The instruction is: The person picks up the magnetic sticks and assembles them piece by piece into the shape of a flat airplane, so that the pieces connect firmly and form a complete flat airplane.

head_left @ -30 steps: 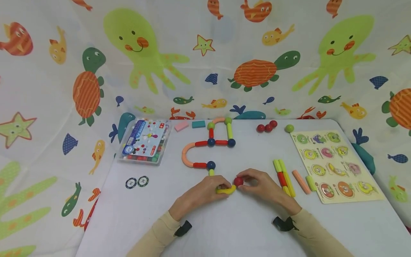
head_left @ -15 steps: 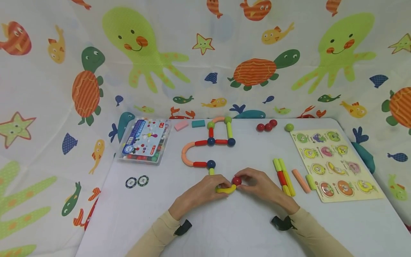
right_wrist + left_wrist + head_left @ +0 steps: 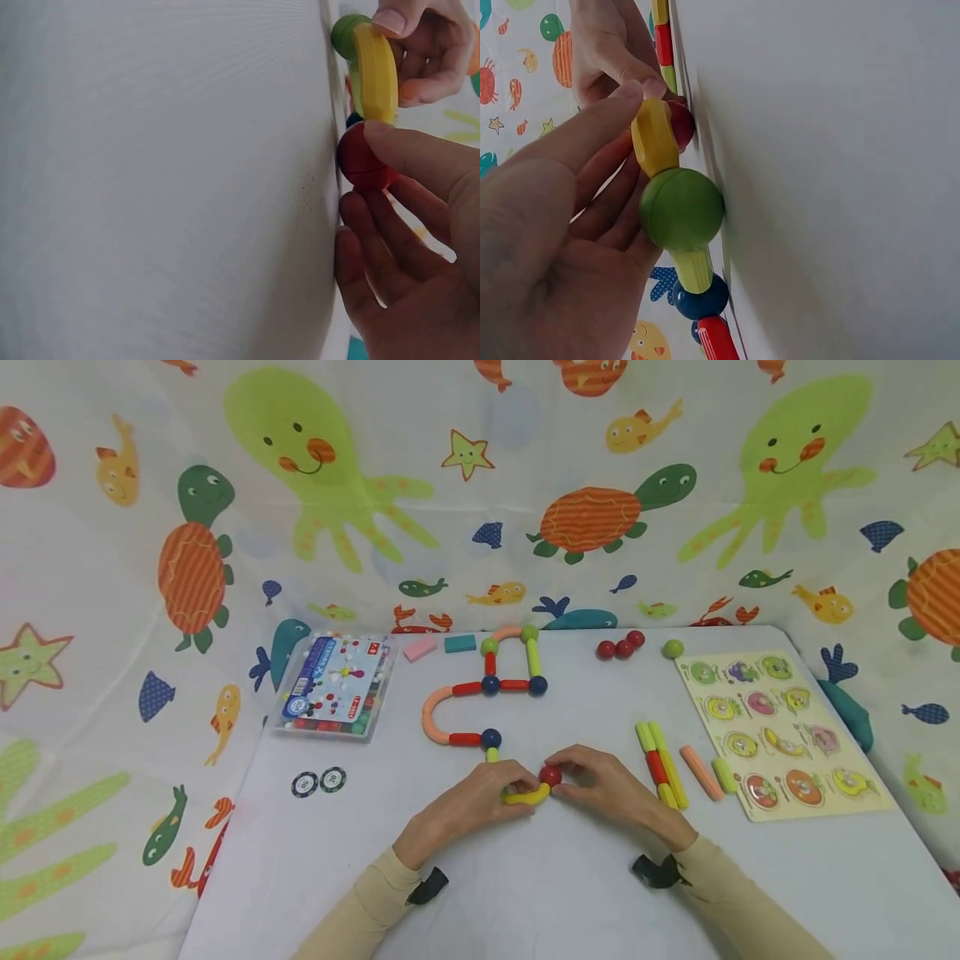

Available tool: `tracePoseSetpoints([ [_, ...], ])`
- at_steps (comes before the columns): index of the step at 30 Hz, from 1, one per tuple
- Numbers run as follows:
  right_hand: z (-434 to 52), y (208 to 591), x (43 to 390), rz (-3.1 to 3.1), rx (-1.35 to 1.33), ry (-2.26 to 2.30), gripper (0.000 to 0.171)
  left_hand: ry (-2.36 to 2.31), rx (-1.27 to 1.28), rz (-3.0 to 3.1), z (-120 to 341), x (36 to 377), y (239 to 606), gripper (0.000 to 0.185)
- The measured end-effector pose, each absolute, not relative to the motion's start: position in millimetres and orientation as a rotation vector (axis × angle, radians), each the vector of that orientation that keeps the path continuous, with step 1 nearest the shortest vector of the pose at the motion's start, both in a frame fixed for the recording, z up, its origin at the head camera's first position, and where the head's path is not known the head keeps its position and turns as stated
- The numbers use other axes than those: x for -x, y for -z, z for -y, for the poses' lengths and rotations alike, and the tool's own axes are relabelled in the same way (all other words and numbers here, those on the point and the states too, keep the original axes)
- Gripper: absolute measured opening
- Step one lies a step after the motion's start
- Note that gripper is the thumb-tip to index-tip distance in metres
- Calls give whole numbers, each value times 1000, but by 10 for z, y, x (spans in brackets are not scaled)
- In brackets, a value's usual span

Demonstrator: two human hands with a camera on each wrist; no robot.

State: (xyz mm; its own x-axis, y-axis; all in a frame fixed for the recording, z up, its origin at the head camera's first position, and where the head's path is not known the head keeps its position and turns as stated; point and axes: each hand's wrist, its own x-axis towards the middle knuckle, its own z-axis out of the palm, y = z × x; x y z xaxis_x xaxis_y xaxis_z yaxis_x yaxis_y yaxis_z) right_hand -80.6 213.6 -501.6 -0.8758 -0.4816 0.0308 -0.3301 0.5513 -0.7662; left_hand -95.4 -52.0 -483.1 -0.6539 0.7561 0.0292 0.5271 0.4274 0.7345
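On the white table (image 3: 570, 893), the picture board (image 3: 783, 739) lies at the right, apart from the work. The chain (image 3: 491, 685) of sticks, curves and balls is largely built: a four-sided loop at the far end, then a bend coming back towards the person, its links all meeting. The box (image 3: 333, 685) sits to its left.

The right hand (image 3: 611, 785) pinches the red ball (image 3: 364, 156) between thumb and fingers; the left hand (image 3: 480, 793) grips the yellow curve (image 3: 377, 71) at the chain's near end. Ball and curve appear to touch, so this join looks like the step in hand; whether it is firmly seated I cannot tell.

Unused so far are the loose sticks (image 3: 657, 768) beside the board, then, smaller, three red balls (image 3: 624, 648) and a lime ball (image 3: 672, 648) at the far edge. Whether any belong in the chain is unclear.
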Motion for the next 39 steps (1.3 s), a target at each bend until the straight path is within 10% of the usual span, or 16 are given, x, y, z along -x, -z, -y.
tracePoseSetpoints([
  [39, -3503, 4607, 364, -3088, -214, 923, 40, -1231, -1027, -2422, 628, 1078, 4789, 37],
])
